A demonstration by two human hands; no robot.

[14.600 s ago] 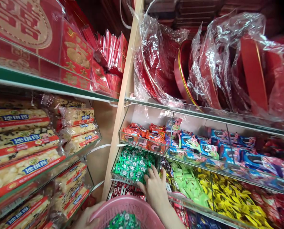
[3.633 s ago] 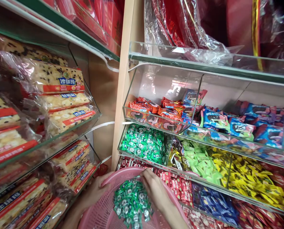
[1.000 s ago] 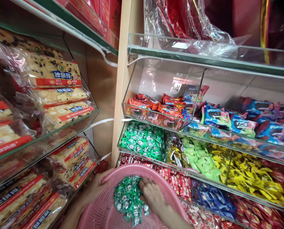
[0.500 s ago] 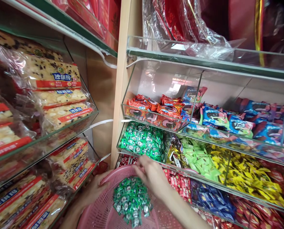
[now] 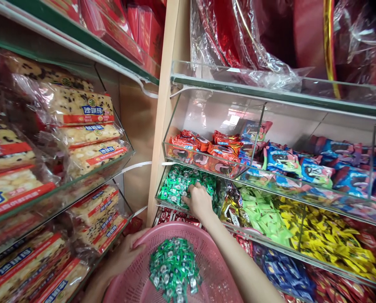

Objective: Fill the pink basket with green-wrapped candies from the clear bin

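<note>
My left hand [image 5: 129, 248] grips the left rim of a pink plastic basket [image 5: 217, 263], its fingers curled over the edge. A heap of green-wrapped candies [image 5: 175, 267] lies inside the basket. Beyond the basket, my right hand [image 5: 200, 202] reaches into a clear shelf bin of matching green-wrapped candies [image 5: 178, 181]. Its fingers curl down among the wrappers, closed on some of them; the fingertips are partly hidden.
Right of the green bin lie light green packets [image 5: 263, 214] and yellow packets [image 5: 326, 237]. Red snack packs [image 5: 224, 145] fill the tier above, behind a clear front lip. At left, shelves hold wrapped pastry bars [image 5: 83, 105]. A wooden post [image 5: 161, 126] divides both sides.
My right hand has moved from above the basket rim up and forward into the green candy bin. The basket stays in my left hand, and the view has shifted slightly.
</note>
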